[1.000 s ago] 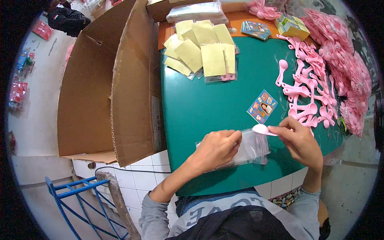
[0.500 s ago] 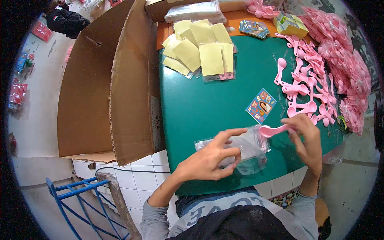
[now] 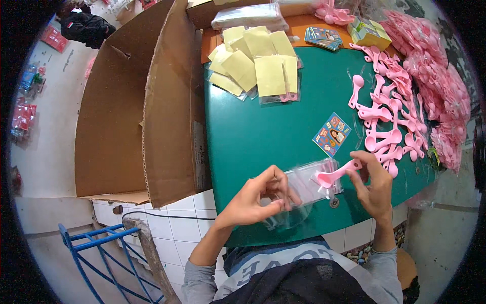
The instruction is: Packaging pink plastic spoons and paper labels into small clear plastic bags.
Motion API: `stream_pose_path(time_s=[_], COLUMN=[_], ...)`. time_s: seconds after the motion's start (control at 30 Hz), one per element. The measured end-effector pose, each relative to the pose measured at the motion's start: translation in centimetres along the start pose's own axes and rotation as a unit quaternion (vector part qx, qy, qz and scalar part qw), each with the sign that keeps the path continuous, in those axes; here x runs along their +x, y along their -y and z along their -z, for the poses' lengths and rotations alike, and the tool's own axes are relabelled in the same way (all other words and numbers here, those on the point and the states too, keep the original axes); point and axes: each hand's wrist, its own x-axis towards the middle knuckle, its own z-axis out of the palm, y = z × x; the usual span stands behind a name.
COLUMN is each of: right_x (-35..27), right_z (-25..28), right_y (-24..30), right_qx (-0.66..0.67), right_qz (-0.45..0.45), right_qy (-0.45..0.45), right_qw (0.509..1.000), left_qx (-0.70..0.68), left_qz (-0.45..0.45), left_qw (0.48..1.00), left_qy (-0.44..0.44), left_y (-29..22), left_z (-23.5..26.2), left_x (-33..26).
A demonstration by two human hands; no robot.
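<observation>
A pink plastic measuring spoon [image 3: 331, 177] is pinched by its handle end in my right hand [image 3: 373, 186], its bowl pointing left over a stack of clear plastic bags [image 3: 313, 175]. Fingers curled, my left hand [image 3: 258, 200] grips a clear plastic bag [image 3: 289, 215] at the left side of the stack. The spoon's bowl is at the bag's right end; whether it is inside I cannot tell. Just beyond the bags, a colourful printed card [image 3: 331, 135] lies flat on the green tabletop [image 3: 263, 137].
Loose pink spoons [image 3: 385, 114] spread along the right, beside bagged pink spoons [image 3: 430, 76]. Filled bags with yellow cards [image 3: 253, 63] lie at the back left. More cards [image 3: 323, 37] are stacked behind. A large cardboard box [image 3: 169, 101] stands against the table's left edge.
My right hand has brought the spoon down and left, over the bags. My left hand, spread before, has moved left and closed on a bag.
</observation>
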Motion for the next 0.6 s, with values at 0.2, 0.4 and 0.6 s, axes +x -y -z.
stream_pose_path(time_s=[0.2,0.4,0.6], right_x=[-0.2,-0.5,-0.9], right_z=[0.1,-0.9,-1.2], right_y=[0.3,0.3,0.3], right_qx=[0.091,0.211,0.269], right_qz=[-0.064,-0.081,-0.080], right_qy=[-0.086,-0.152,-0.149], right_qw=[0.990,0.962,0.948], left_qx=[-0.043,0.011,0.058], left_qz=[0.102,0.107,0.101], left_qw=[0.992,0.991,0.986], left_qy=[-0.054,-0.083,-0.116], left_y=[-0.6,0.5,0.9], left_z=[-0.6,-0.4,-0.7], left_x=[0.7,1.2,1.4])
